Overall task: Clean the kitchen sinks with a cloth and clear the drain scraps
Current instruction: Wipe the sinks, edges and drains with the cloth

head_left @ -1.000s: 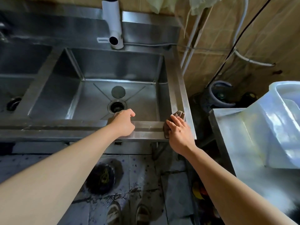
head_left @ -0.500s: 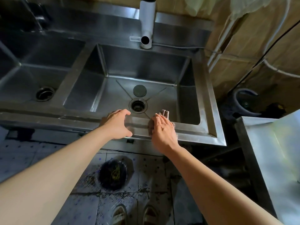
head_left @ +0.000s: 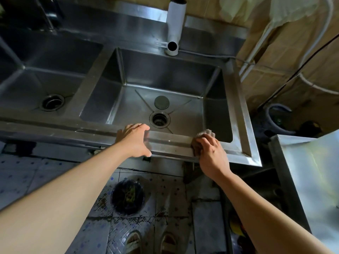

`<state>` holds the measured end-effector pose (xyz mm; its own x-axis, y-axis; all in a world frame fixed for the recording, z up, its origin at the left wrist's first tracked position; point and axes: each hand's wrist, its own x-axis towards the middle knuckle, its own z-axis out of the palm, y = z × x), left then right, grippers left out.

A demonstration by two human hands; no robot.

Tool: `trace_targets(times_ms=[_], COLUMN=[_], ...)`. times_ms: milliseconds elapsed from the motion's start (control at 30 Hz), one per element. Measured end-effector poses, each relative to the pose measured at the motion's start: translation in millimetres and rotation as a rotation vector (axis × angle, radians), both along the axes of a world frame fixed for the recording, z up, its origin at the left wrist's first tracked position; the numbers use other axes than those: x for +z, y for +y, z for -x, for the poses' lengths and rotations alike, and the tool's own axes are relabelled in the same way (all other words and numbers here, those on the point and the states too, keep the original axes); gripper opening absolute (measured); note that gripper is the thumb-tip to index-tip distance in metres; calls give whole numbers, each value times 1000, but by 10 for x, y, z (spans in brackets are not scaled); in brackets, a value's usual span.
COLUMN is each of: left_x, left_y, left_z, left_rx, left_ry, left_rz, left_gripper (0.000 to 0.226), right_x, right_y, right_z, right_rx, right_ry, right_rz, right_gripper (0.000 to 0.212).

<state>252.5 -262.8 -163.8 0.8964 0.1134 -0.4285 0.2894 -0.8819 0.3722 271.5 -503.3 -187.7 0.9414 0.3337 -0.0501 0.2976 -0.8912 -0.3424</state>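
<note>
Two steel sink basins lie side by side. The right sink has an open drain with a round stopper lying flat just behind it. The left sink shows its own drain. My right hand presses a brownish cloth onto the front rim of the right sink, fingers curled over it. My left hand grips the same rim further left, fingers over the inner edge and thumb on the front face.
A white tap spout hangs over the right sink's back edge. A dark bowl of green scraps sits on the tiled floor below, near my sandalled feet. A steel counter stands at the right, with a bucket behind it.
My right hand has slid the cloth to the right along the front rim, away from the left hand. The left hand stays on the rim. The view has shifted.
</note>
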Motion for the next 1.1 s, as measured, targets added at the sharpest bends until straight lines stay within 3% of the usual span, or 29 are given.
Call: trace_targets(times_ms=[200,333,467,767,933,1100], left_x=[-36,-113,-147,-64,-10,-50], left_y=[375,665,833,367,-102,-629], left_z=[78,126,150,75,-77,-209], left_rx=[17,69,87,-4,-46,-91], left_ry=[3,-24,-37,-53,-27,-25], left_rz=[-96,-139,-151,-104,-62,-12], left_gripper=[96,75,72,74,92,86], right_x=[-131,-103,-95,-20,28,32], right_y=[1010,1618,1878,957,410,-254], right_z=[64,125,150,74,24,-6], right_rx=[120,184,258,221,144,70], right_ry=[-4,37,69,53,58,46], right_rz=[-49,-50,-21,4,38,126], right_gripper=[47,49,50,49,48,51])
